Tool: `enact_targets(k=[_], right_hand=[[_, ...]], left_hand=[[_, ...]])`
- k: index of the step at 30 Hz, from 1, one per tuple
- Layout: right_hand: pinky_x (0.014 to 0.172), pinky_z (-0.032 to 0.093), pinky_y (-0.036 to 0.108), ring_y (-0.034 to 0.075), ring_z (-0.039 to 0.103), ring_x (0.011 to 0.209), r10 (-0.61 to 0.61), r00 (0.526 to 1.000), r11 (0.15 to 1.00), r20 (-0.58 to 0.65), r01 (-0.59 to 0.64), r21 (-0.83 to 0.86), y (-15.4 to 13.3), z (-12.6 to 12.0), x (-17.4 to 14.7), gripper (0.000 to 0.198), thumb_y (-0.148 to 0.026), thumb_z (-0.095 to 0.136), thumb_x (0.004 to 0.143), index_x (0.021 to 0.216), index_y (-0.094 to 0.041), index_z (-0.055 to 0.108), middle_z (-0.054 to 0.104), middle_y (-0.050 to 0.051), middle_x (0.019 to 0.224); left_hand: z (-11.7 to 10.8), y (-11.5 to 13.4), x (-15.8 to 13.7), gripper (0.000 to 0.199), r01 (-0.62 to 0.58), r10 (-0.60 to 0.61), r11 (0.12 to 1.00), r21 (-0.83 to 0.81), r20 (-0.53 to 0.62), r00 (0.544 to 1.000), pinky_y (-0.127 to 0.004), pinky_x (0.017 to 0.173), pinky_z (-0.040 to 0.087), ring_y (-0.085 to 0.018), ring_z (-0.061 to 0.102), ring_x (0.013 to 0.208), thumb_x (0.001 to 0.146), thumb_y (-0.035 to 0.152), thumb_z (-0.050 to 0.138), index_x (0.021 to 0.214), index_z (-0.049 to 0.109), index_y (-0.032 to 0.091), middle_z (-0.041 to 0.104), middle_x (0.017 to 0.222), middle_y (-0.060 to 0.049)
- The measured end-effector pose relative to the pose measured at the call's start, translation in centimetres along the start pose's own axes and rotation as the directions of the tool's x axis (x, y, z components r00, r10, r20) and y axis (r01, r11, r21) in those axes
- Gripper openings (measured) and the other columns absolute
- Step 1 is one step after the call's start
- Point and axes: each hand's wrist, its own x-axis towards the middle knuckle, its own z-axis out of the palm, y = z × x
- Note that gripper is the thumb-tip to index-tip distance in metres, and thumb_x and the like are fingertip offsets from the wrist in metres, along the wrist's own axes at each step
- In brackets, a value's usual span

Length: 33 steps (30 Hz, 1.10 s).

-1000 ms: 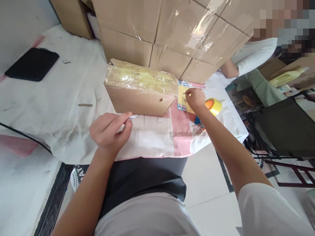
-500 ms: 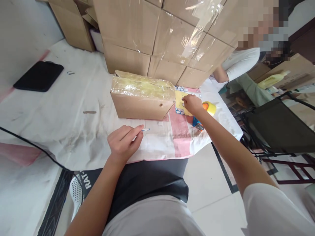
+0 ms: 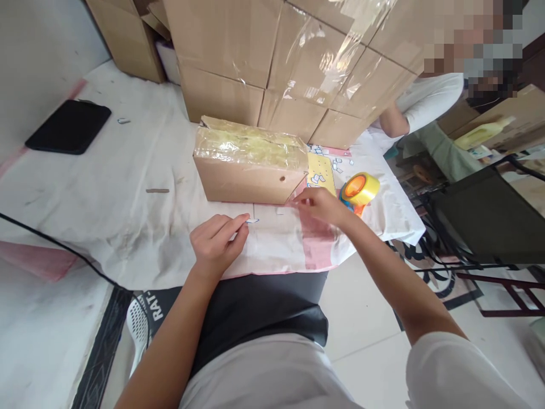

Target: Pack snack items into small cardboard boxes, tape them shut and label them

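My left hand (image 3: 219, 241) is closed in a pinch on a small white paper piece with a blue edge (image 3: 253, 220), in front of the cardboard box (image 3: 244, 180). This box lies on the cloth, its top covered with shiny clear tape. By the box's lower right corner is my right hand (image 3: 319, 205), fingers pinched together; whatever they hold is too small to make out. Just behind that hand lies a yellow printed sheet (image 3: 322, 169) with white, blue-edged shapes on it. A yellow tape roll (image 3: 361, 188) on a blue dispenser stands to its right.
Stacked, taped cardboard boxes (image 3: 293, 74) rise behind the single box. A black flat tray-like object (image 3: 68, 126) and a brown strip (image 3: 157, 191) lie at left on the cloth (image 3: 140, 238). Another person's arm (image 3: 394, 120) is at the far right, near a dark chair (image 3: 489, 210).
My right hand has moved left and nearer me, from over the yellow sheet to the box's lower corner, uncovering the tape roll. My left hand keeps its pinch on the paper piece.
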Motion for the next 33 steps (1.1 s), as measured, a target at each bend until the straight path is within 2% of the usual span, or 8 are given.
enact_targets(k=[4, 9, 12, 15, 20, 25, 28, 33], right_hand=[[0.064, 0.038, 0.026, 0.018, 0.061, 0.075, -0.011, 0.999, 1.000, -0.053, 0.010, -0.014, -3.6, 4.0, -1.3, 0.023, -0.028, 0.068, 0.087, 0.107, -0.020, 0.076, 0.071, 0.004, 0.085], [0.070, 0.041, 0.028, 0.018, 0.063, 0.080, -0.028, 0.977, 1.000, -0.212, 0.030, 0.008, -4.1, 6.2, -1.6, 0.020, -0.021, 0.054, 0.093, 0.096, -0.019, 0.074, 0.072, 0.007, 0.094], [0.069, 0.041, 0.028, 0.018, 0.062, 0.076, 0.007, 0.960, 1.000, -0.279, 0.000, 0.027, -2.4, 4.8, -1.9, 0.022, -0.022, 0.050, 0.093, 0.090, -0.018, 0.071, 0.071, 0.007, 0.088], [0.067, 0.041, 0.028, 0.019, 0.060, 0.074, 0.200, 0.920, 0.979, -0.338, -0.200, 0.035, 0.9, 2.0, -1.2, 0.024, -0.027, 0.048, 0.093, 0.083, -0.018, 0.068, 0.069, 0.006, 0.080], [0.062, 0.039, 0.029, 0.019, 0.059, 0.074, 0.523, 0.829, 0.827, -0.197, -0.549, -0.118, 6.8, -2.1, 3.2, 0.024, -0.031, 0.054, 0.090, 0.071, -0.019, 0.062, 0.066, 0.006, 0.076], [0.058, 0.041, 0.031, 0.021, 0.058, 0.065, 0.598, 0.795, 0.773, -0.098, -0.605, -0.192, 9.1, -2.7, 6.9, 0.023, -0.032, 0.072, 0.077, 0.061, -0.020, 0.059, 0.061, 0.005, 0.062], [0.061, 0.044, 0.033, 0.024, 0.059, 0.067, 0.583, 0.802, 0.771, -0.133, -0.597, -0.219, 9.6, -3.1, 7.3, 0.029, -0.037, 0.083, 0.066, 0.061, -0.022, 0.059, 0.062, 0.007, 0.063], [0.068, 0.044, 0.031, 0.019, 0.060, 0.074, 0.482, 0.828, 0.828, -0.288, -0.538, -0.161, 8.9, -4.0, 5.3, 0.019, -0.033, 0.062, 0.085, 0.074, -0.019, 0.065, 0.070, 0.010, 0.080]], left_hand=[[0.1, 0.1, -0.2, 0.026, -0.001, 0.001, 1.000, 0.020, 0.023, 1.000, -0.025, 0.052, 0.041, -0.012, 0.055, 0.053, 0.078, 0.006, 0.066, 0.098, 0.073, 0.023, 0.063, 0.062, 0.003], [-0.3, 0.5, -0.3, 0.025, -0.005, 0.004, 0.999, 0.037, 0.018, 1.000, -0.025, 0.053, 0.042, -0.011, 0.055, 0.053, 0.079, 0.006, 0.065, 0.097, 0.073, 0.022, 0.064, 0.062, 0.002], [-0.3, 0.4, -0.5, 0.026, 0.005, -0.006, 0.999, 0.034, 0.017, 1.000, -0.025, 0.053, 0.042, -0.011, 0.056, 0.053, 0.079, 0.006, 0.066, 0.098, 0.073, 0.023, 0.064, 0.063, 0.002], [-0.1, 0.2, -0.7, 0.028, 0.010, -0.011, 1.000, 0.018, 0.022, 1.000, -0.025, 0.054, 0.043, -0.012, 0.056, 0.055, 0.077, 0.004, 0.068, 0.099, 0.072, 0.021, 0.065, 0.065, 0.002], [0.4, 0.4, -0.8, 0.027, 0.002, -0.002, 1.000, 0.002, 0.037, 0.999, -0.024, 0.054, 0.043, -0.011, 0.056, 0.055, 0.078, 0.005, 0.067, 0.099, 0.072, 0.022, 0.066, 0.065, 0.002], [0.5, 0.4, -0.9, 0.024, 0.003, -0.005, 0.999, 0.037, 0.048, 0.999, -0.024, 0.052, 0.042, -0.011, 0.056, 0.052, 0.079, 0.008, 0.065, 0.097, 0.073, 0.022, 0.065, 0.062, 0.002], [0.5, 0.2, -1.0, 0.024, 0.018, -0.020, 0.999, 0.039, 0.044, 0.999, -0.023, 0.051, 0.043, -0.011, 0.058, 0.053, 0.080, 0.008, 0.065, 0.097, 0.073, 0.022, 0.066, 0.062, 0.002], [0.2, -0.1, -1.1, 0.024, 0.028, -0.029, 0.999, 0.036, 0.045, 0.999, -0.023, 0.051, 0.043, -0.010, 0.056, 0.053, 0.081, 0.008, 0.065, 0.099, 0.073, 0.022, 0.065, 0.061, 0.002]])
